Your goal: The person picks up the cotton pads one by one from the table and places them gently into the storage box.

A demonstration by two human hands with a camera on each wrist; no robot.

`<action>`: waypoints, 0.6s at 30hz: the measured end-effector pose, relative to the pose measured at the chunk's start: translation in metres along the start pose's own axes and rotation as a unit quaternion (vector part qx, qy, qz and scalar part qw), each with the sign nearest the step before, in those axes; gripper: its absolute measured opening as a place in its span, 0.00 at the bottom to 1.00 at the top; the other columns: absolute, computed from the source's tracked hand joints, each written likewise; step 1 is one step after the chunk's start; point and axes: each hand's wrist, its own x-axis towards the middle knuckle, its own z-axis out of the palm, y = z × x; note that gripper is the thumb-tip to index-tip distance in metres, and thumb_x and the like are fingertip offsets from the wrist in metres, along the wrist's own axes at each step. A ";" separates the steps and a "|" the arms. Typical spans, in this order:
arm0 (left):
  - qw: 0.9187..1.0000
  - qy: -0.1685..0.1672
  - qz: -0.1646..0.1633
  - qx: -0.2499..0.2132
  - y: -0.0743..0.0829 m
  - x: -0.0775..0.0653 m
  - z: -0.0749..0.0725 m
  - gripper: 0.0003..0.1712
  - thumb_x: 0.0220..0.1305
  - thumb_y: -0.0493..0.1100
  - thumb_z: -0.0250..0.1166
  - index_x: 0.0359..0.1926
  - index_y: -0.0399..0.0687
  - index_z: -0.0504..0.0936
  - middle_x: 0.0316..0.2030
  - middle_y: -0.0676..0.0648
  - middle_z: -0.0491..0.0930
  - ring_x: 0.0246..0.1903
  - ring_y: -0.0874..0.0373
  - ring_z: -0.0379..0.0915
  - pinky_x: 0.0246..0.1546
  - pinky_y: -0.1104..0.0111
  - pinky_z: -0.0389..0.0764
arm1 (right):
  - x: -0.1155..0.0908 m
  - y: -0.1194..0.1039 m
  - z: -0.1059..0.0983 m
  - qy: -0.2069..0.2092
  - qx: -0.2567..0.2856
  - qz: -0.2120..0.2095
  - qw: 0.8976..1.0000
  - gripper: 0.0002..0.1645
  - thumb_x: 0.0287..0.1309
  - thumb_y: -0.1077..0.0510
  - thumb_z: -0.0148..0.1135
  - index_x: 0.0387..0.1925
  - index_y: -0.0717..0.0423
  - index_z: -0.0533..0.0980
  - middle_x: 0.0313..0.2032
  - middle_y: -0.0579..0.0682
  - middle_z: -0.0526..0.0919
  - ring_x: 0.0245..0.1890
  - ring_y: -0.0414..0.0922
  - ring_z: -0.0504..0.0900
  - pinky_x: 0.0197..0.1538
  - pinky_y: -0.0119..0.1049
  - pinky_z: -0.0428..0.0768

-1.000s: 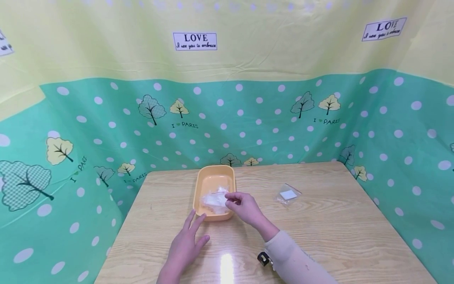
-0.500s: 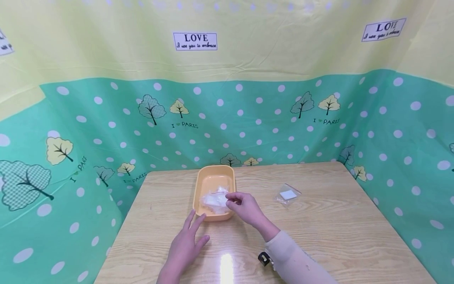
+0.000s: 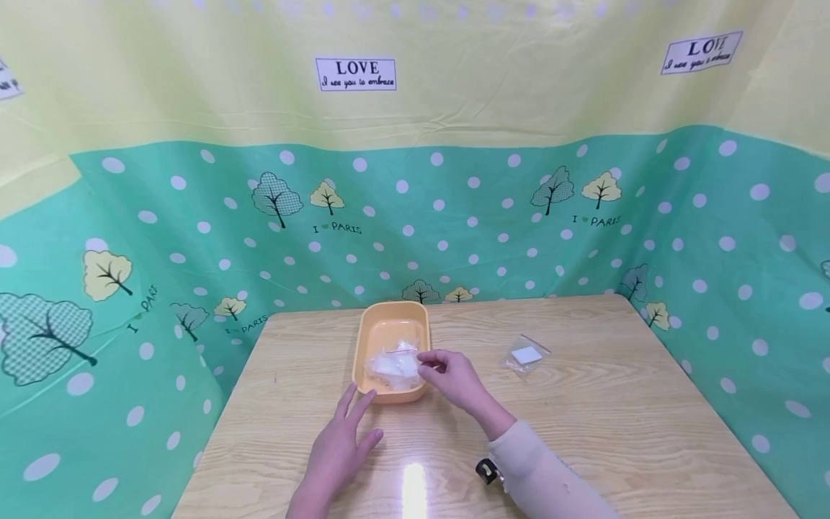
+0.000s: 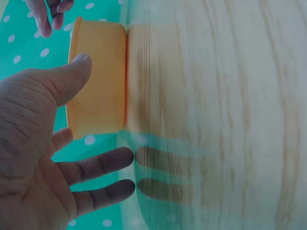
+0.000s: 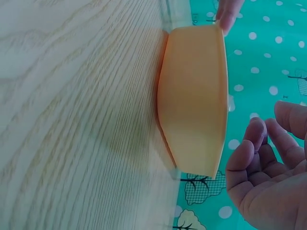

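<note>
An orange plastic tray [image 3: 359, 360] stands on the table, with crumpled clear plastic bags [image 3: 392, 366] piled in its near half. My left hand [image 3: 337, 450] is spread with long, straight fingers, two fingertips right at the tray's near left corner. Over the tray's right rim hovers my right hand [image 3: 457, 378], its thumb and forefinger beside the bags. The right wrist view shows the right hand's fingers [image 5: 240, 160] loosely curled, the thumb apart from them and nothing between. To the right lies a small clear zip bag [image 3: 525, 355] with a white rectangular piece inside.
The wood-grain table [image 3: 583, 432] ends at a green and yellow printed curtain [image 3: 454, 216] behind and at both sides. A small black object [image 3: 486, 471] shows by the right sleeve [image 3: 538, 468]. Light glares off the table near the front.
My right hand has shifted slightly to the right, away from the bags in the tray. The left hand, the tray and the zip bag look the same.
</note>
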 end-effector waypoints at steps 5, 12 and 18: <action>1.000 0.003 0.001 0.002 0.000 0.000 0.001 0.42 0.69 0.55 0.74 0.80 0.61 0.68 0.84 0.38 0.56 0.46 0.37 0.88 0.42 0.42 0.90 | 0.001 0.004 -0.006 0.013 -0.017 0.006 1.000 0.17 0.72 0.55 0.68 0.58 0.55 0.85 0.47 0.49 0.90 0.44 0.43 0.83 0.43 0.32 0.85; 1.000 0.003 0.001 -0.002 0.000 0.000 0.000 0.42 0.69 0.55 0.74 0.80 0.61 0.68 0.84 0.38 0.56 0.44 0.39 0.89 0.42 0.43 0.89 | 0.000 0.010 -0.018 0.032 -0.042 0.012 0.999 0.19 0.71 0.55 0.69 0.59 0.55 0.85 0.45 0.48 0.90 0.43 0.43 0.84 0.45 0.34 0.87; 1.000 0.002 0.001 -0.006 0.001 -0.001 -0.001 0.42 0.69 0.55 0.74 0.80 0.61 0.68 0.84 0.38 0.57 0.40 0.42 0.88 0.39 0.45 0.89 | -0.001 0.017 -0.027 0.044 -0.057 0.020 0.997 0.17 0.71 0.56 0.69 0.58 0.52 0.86 0.45 0.47 0.90 0.43 0.42 0.84 0.44 0.34 0.86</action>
